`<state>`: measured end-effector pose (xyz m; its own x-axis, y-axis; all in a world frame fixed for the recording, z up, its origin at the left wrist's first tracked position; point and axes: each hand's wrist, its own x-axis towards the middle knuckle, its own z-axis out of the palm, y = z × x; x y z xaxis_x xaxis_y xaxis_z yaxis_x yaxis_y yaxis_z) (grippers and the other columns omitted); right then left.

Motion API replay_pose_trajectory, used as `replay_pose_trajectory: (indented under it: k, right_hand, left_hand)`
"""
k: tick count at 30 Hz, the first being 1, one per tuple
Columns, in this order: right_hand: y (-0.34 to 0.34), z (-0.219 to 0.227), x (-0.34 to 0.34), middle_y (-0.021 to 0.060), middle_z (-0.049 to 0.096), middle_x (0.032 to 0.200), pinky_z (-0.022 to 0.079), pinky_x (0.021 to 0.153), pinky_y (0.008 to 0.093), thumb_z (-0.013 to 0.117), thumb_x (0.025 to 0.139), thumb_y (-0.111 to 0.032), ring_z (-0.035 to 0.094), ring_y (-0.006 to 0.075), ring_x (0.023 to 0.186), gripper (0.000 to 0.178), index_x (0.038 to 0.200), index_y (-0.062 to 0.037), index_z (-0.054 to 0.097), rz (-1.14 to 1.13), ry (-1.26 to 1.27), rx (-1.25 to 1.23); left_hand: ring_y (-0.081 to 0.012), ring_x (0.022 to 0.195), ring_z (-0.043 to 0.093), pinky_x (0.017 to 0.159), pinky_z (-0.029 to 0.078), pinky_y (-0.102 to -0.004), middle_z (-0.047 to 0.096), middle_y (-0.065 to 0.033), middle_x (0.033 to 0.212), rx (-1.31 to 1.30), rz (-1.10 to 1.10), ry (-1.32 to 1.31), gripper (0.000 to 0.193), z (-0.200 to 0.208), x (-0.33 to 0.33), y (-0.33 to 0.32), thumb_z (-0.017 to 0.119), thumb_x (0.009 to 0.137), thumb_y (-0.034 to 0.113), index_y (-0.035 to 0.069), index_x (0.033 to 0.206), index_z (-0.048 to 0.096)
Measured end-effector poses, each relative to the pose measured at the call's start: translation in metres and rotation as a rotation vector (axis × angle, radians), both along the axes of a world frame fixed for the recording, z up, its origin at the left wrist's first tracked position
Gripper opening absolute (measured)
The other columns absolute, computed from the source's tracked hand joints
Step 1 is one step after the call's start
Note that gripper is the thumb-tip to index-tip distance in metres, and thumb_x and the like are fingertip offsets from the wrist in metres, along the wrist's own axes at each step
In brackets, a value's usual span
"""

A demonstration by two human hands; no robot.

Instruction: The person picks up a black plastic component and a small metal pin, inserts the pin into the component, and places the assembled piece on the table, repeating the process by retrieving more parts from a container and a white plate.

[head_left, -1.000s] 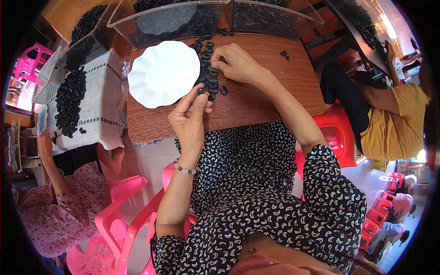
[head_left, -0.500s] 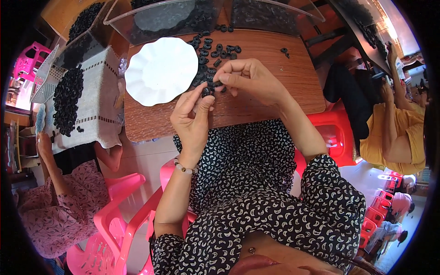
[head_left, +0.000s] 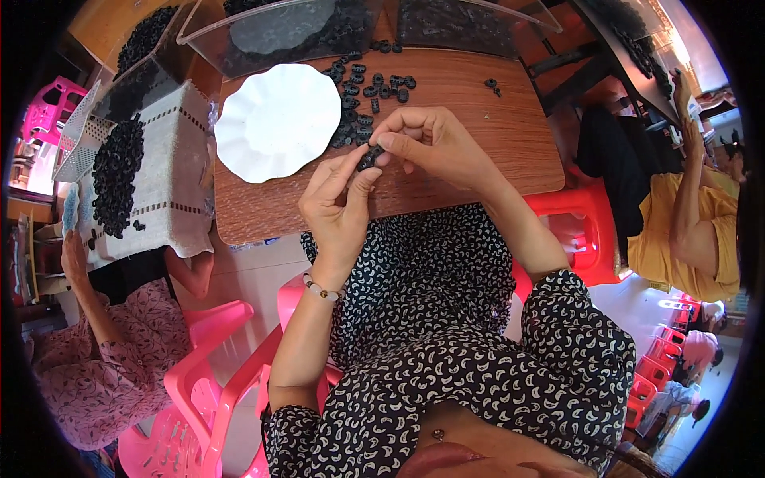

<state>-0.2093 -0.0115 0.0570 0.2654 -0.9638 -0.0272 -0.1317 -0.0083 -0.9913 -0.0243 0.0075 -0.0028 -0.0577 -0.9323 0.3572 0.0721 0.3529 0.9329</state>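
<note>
Between the thumb and fingers of my left hand (head_left: 341, 191) is a small black ribbed part (head_left: 366, 162). My right hand (head_left: 426, 143) meets it from the right, thumb and forefinger pinched at the part's upper end; whether a second piece sits in that pinch is too small to tell. Both hands hover over the near part of the brown wooden table (head_left: 279, 213). Just beyond my fingers lie several loose black parts (head_left: 356, 90), some round and some ribbed. A white scalloped plate (head_left: 280, 123) rests left of them.
Clear plastic bins (head_left: 279, 36) holding black parts line the table's far edge. One small black piece (head_left: 492, 84) lies apart at right. To the left, a cloth-covered table (head_left: 171, 159) bears a heap of black parts (head_left: 118, 179). People sit on both sides, near pink chairs (head_left: 211, 382).
My hands have drawn closer together, and the black part in my left hand has tilted and shifted slightly right. The person at the right has moved an arm.
</note>
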Motion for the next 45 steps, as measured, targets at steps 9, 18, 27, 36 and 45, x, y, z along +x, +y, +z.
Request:
replay_pose_trajectory:
  k: [9,18,27,36,45]
  right_hand:
    - [0.001,0.001,-0.002,0.0033,0.074,0.090,0.052,0.065,0.0217,0.069,0.099,-0.022,0.067,0.0061,0.079,0.023,0.105,-0.0001,0.072,-0.003,-0.008,0.054]
    - [0.002,-0.005,-0.005,0.0019,0.073,0.088,0.052,0.067,0.0233,0.073,0.094,-0.020,0.064,0.0060,0.077,0.021,0.101,0.0000,0.075,0.006,0.035,-0.084]
    - [0.010,0.004,0.003,0.0051,0.075,0.085,0.053,0.069,0.0253,0.074,0.092,-0.015,0.066,0.0080,0.076,0.019,0.100,0.0018,0.076,-0.082,0.136,-0.164]
    - [0.017,0.011,0.004,0.0079,0.075,0.081,0.052,0.065,0.0257,0.073,0.090,-0.010,0.066,0.0077,0.074,0.017,0.098,0.0043,0.075,-0.083,0.213,-0.211]
    - [0.014,0.009,-0.006,0.0002,0.068,0.076,0.045,0.061,0.0223,0.074,0.090,-0.008,0.057,0.0026,0.071,0.013,0.095,0.0044,0.074,0.003,0.320,-0.229]
  left_hand:
    - [-0.0114,0.086,0.065,0.073,0.053,-0.0237,0.072,-0.0077,0.100,0.020,0.016,-0.021,0.031,-0.002,0.000,-0.001,0.075,0.090,0.000,0.003,0.120,0.075]
    - [-0.0142,0.081,0.066,0.069,0.052,-0.0260,0.073,-0.0091,0.096,-0.169,0.079,-0.175,0.033,0.001,0.000,-0.003,0.078,0.087,0.001,0.003,0.120,0.075]
    - [-0.0179,0.079,0.068,0.069,0.053,-0.0276,0.073,-0.0116,0.096,-0.219,0.107,-0.220,0.032,-0.003,0.000,-0.003,0.079,0.085,0.001,0.003,0.116,0.076]
    - [-0.0185,0.082,0.068,0.070,0.053,-0.0280,0.073,-0.0115,0.097,-0.240,0.100,-0.221,0.028,-0.003,0.000,-0.002,0.078,0.085,-0.001,0.003,0.113,0.077]
    - [-0.0203,0.082,0.069,0.068,0.054,-0.0283,0.072,-0.0133,0.098,-0.307,0.070,-0.280,0.028,-0.005,-0.001,0.001,0.077,0.085,-0.003,0.001,0.112,0.075]
